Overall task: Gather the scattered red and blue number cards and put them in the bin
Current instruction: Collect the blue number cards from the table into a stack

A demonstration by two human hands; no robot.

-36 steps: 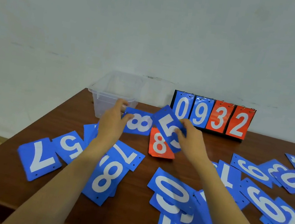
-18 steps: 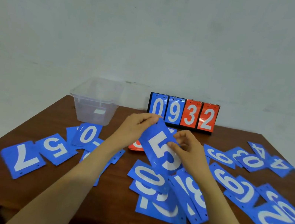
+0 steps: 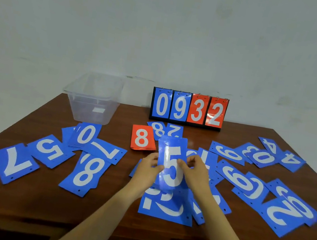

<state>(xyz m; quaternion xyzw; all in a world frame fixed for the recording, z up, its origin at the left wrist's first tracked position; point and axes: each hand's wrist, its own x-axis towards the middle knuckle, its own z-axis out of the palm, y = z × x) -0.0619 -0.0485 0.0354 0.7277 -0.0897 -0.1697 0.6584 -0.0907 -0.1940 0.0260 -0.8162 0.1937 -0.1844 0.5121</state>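
Fingers (image 3: 182,163) of left hand (image 3: 146,170) and right hand (image 3: 196,173) pinch the 5 card (image 3: 172,149) at its side edges, a sound hold; seemingly thin, light, glossy, bendable.

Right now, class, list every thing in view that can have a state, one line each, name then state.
blue 5 card, held up, face toward camera
left grip, pinching the card's left edge
right grip, pinching its right edge
clear bin, upright, open, no cards visible inside
red 8 card, flat, face up
scoreboard, standing, showing 0932
other blue cards, lying scattered, overlapping
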